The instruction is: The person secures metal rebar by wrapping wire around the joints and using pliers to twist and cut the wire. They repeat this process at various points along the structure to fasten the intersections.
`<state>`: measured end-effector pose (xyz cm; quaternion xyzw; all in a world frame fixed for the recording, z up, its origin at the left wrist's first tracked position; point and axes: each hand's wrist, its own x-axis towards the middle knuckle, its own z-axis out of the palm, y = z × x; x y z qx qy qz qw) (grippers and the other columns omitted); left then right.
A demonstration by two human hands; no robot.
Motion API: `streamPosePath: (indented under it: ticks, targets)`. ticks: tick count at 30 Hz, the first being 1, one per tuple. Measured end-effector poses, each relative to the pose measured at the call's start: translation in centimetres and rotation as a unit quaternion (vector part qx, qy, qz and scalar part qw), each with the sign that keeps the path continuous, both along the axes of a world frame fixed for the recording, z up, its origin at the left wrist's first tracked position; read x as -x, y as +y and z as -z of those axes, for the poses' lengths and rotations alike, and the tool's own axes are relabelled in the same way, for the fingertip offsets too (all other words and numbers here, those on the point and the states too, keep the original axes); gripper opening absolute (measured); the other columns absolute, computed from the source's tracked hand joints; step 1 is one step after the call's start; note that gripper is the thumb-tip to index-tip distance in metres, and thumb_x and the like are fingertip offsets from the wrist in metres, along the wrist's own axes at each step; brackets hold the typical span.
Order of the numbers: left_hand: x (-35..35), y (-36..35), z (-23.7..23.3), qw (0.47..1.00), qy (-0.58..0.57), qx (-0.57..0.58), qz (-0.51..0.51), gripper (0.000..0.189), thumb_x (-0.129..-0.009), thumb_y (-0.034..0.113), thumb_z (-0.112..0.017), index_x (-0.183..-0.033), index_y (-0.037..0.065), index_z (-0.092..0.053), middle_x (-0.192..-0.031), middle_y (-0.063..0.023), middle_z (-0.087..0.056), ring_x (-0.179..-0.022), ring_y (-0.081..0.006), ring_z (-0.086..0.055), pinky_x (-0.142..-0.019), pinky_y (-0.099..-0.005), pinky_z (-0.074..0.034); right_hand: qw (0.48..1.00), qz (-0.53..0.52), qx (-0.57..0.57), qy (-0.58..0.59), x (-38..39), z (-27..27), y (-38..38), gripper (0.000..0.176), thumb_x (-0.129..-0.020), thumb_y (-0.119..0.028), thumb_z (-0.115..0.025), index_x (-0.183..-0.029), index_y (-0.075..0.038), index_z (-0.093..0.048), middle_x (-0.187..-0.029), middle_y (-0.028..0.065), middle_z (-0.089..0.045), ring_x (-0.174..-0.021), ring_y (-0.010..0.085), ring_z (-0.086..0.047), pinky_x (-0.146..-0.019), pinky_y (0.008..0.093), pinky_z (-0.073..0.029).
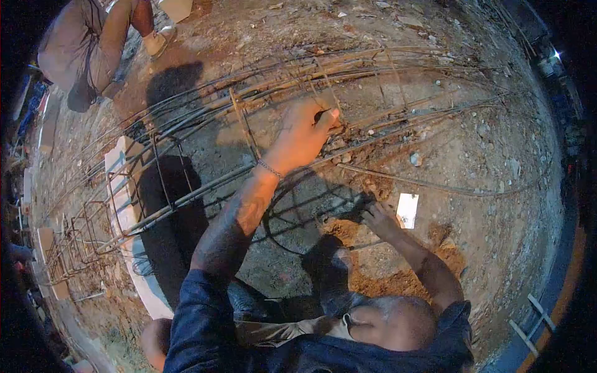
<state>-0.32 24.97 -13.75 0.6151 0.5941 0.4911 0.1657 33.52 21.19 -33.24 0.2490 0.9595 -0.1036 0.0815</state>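
Note:
My left hand (pixel 305 133) is raised over a long rebar cage (pixel 217 181), blurred by movement. Its thumb and fingers curl together at the tips, with a dark gap between them; whatever they pinch is too small to make out. A bracelet (pixel 269 168) circles that wrist. Lower on the right, my right hand (pixel 380 221) reaches down to the ground beside a dark patch, its fingertips lost in shadow. Close to its right lies a bright white rectangular piece (pixel 407 210). A thin rod (pixel 429 181) runs along the ground above this hand.
Pale blocks (pixel 122 186) prop the cage at the left. Rectangular stirrups (pixel 93 224) stand at its left end. Another person (pixel 93 46) is at the upper left, with a shoe (pixel 157 42) on the dirt. Loose orange soil (pixel 385 273) and stones surround my knees. A ladder-like frame (pixel 533 323) sits lower right.

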Motion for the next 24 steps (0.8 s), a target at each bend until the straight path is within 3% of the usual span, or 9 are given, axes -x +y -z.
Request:
streamPosePath:
  ticks: [4, 5, 11, 13, 15, 19, 21, 23, 24]
  targets:
    - [0.4, -0.1, -1.6, 0.998, 0.005, 0.040, 0.050, 0.028, -0.087, 0.026, -0.057, -0.079, 0.000, -0.063, -0.071, -0.0163, -0.060, -0.067, -0.0306, -0.058, -0.061, -0.0389, -0.044, 0.990, -0.107, -0.090, -0.019, -3.7, 5.8, 0.6, 0.039, -0.079, -0.020, -0.056, -0.115, -0.007, -0.051, -0.117, 0.0159, -0.050, -0.113, 0.0337, -0.046, -0.098, 0.0487, -0.034]
    - [0.2, -0.4, -1.7, 0.993, -0.005, 0.094, 0.068, 0.028, -0.087, 0.025, -0.057, -0.081, -0.001, -0.063, -0.072, -0.0151, -0.061, -0.067, -0.0278, -0.061, -0.061, -0.0372, -0.046, 0.991, -0.096, -0.088, -0.038, -2.5, 2.1, 0.1, 0.039, -0.077, -0.017, -0.056, -0.115, -0.007, -0.051, -0.120, 0.0162, -0.050, -0.115, 0.0337, -0.045, -0.097, 0.0493, -0.035]
    - [0.6, 1.0, 1.8, 0.990, -0.103, 0.075, 0.064, 0.032, -0.089, 0.025, -0.054, -0.082, -0.006, -0.061, -0.083, -0.0121, -0.067, -0.080, -0.0191, -0.066, -0.073, -0.0312, -0.050, 0.989, -0.120, -0.078, -0.034, -1.5, 0.6, -0.8, 0.034, -0.080, -0.016, -0.055, -0.112, -0.004, -0.053, -0.110, 0.0158, -0.056, -0.108, 0.0305, -0.052, -0.092, 0.0394, -0.041]
    - [0.7, 0.5, 0.8, 0.991, -0.082, 0.086, 0.062, 0.032, -0.089, 0.024, -0.054, -0.084, -0.006, -0.061, -0.083, -0.0133, -0.067, -0.079, -0.0203, -0.065, -0.072, -0.0319, -0.050, 0.980, 0.063, 0.191, -0.001, -1.1, -2.4, -3.0, 0.027, -0.083, -0.015, -0.055, -0.107, -0.003, -0.051, -0.100, 0.0119, -0.054, -0.099, 0.0254, -0.054, -0.085, 0.0368, -0.043]
    - [0.5, 0.0, -0.3, 0.992, -0.068, 0.090, 0.062, 0.031, -0.089, 0.024, -0.053, -0.086, -0.006, -0.060, -0.083, -0.0146, -0.066, -0.077, -0.0215, -0.065, -0.071, -0.0327, -0.049, 0.868, 0.241, 0.433, 0.028, -0.5, -6.5, -4.4, 0.021, -0.086, -0.015, -0.055, -0.103, -0.003, -0.048, -0.089, 0.0080, -0.052, -0.090, 0.0203, -0.056, -0.078, 0.0342, -0.045]
    - [-0.3, -0.6, -0.3, 0.998, -0.055, 0.001, 0.019, 0.027, -0.088, 0.024, -0.054, -0.087, -0.003, -0.058, -0.077, -0.0211, -0.060, -0.073, -0.0362, -0.059, -0.065, -0.0399, -0.045, 0.889, 0.319, 0.324, -0.059, 2.3, -17.3, -3.7, 0.023, -0.084, -0.014, -0.057, -0.100, -0.004, -0.043, -0.084, 0.0048, -0.046, -0.077, 0.0173, -0.057, -0.066, 0.0314, -0.046]
    - [-0.3, -0.7, -0.3, 0.999, -0.034, 0.032, 0.008, 0.022, -0.086, 0.020, -0.053, -0.079, 0.000, -0.058, -0.073, -0.0217, -0.059, -0.076, -0.0400, -0.057, -0.067, -0.0485, -0.043, 0.813, 0.421, 0.402, -0.011, 5.0, -25.1, -1.7, 0.030, -0.080, -0.010, -0.059, -0.104, -0.003, -0.041, -0.085, 0.0054, -0.047, -0.074, 0.0172, -0.058, -0.063, 0.0285, -0.049]
    - [-0.4, -0.8, 0.1, 1.000, -0.029, 0.000, 0.000, 0.022, -0.086, 0.021, -0.053, -0.080, 0.000, -0.057, -0.074, -0.0219, -0.058, -0.076, -0.0415, -0.055, -0.067, -0.0491, -0.042, 0.667, 0.461, 0.565, 0.152, 4.8, -26.9, 0.2, 0.034, -0.079, -0.008, -0.056, -0.109, -0.003, -0.041, -0.086, 0.0065, -0.049, -0.079, 0.0196, -0.060, -0.070, 0.0315, -0.052]
    - [-0.4, -0.8, 0.0, 0.999, -0.038, 0.013, 0.000, 0.021, -0.086, 0.020, -0.054, -0.080, 0.000, -0.056, -0.076, -0.0218, -0.058, -0.077, -0.0410, -0.055, -0.066, -0.0479, -0.041, 0.672, 0.466, 0.555, 0.152, 5.8, -28.6, 0.7, 0.034, -0.079, -0.008, -0.056, -0.109, -0.003, -0.041, -0.086, 0.0065, -0.049, -0.079, 0.0196, -0.060, -0.070, 0.0315, -0.052]
